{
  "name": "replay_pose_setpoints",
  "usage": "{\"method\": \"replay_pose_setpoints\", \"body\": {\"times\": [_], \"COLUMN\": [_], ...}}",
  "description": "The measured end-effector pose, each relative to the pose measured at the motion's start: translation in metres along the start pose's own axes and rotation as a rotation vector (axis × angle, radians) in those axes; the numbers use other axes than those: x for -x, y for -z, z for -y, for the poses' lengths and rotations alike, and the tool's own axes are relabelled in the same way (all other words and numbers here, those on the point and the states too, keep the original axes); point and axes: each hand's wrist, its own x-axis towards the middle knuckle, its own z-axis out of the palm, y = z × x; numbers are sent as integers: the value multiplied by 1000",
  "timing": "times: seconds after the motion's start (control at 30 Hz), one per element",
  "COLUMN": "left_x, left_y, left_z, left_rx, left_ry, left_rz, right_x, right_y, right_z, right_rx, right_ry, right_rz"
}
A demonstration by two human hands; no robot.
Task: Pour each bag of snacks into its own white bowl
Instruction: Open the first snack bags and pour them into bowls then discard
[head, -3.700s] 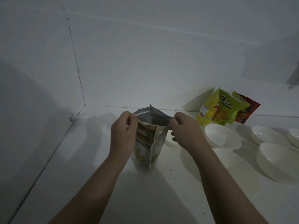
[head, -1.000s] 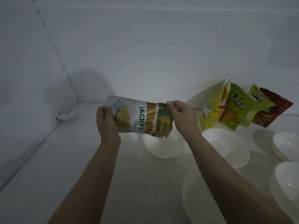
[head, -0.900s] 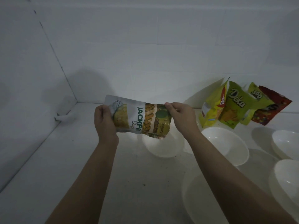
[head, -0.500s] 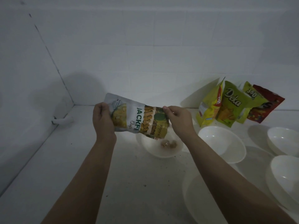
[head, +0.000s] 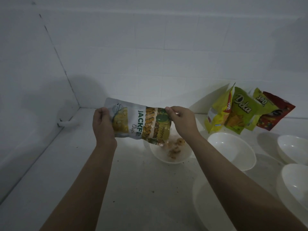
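Since half a second ago, more chips are seen tumbling from the jackfruit chip bag (head: 140, 123) into the white bowl (head: 170, 153) at frame centre. Its base is gripped by the left hand (head: 103, 125), fingers curled round it; its upper edge near the mouth is pinched by the right hand (head: 182, 121). Held nearly level, mouth lower right over the bowl's left rim. Spillage onto the surface (head: 133, 189) is risked if the mouth drifts left. Four unopened bags (head: 241, 110) are leaned upper right, beside empty bowls (head: 231, 150).
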Motion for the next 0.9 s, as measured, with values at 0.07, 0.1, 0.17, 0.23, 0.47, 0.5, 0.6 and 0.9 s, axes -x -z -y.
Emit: {"method": "replay_pose_setpoints", "body": {"times": [0.07,0.1,0.17,0.23,0.47,0.5,0.6,0.9], "left_x": [2,2,1,-1,2,4,10,58], "left_y": [1,3,6,10,8,6,-3,-58], "left_z": [0,1,3,4,-2,-3,-4,7], "left_rx": [14,16,13,20,104,120,140,168], "left_ry": [10,15,24,44,83,91,123,178], "left_rz": [-14,-24,-37,-53,-64,-50,1,250], "right_x": [-2,-3,-5,-7,-5,-3,4,40], "right_y": [-1,-2,-5,-8,-8,-6,6,84], "right_z": [2,4,6,9,28,30,35,18], "right_rx": [-7,2,16,38,65,70,80,148], "right_ry": [4,3,10,32,77,89,88,-7], "right_rz": [-11,-3,18,28,-74,-93,-151,-315]}}
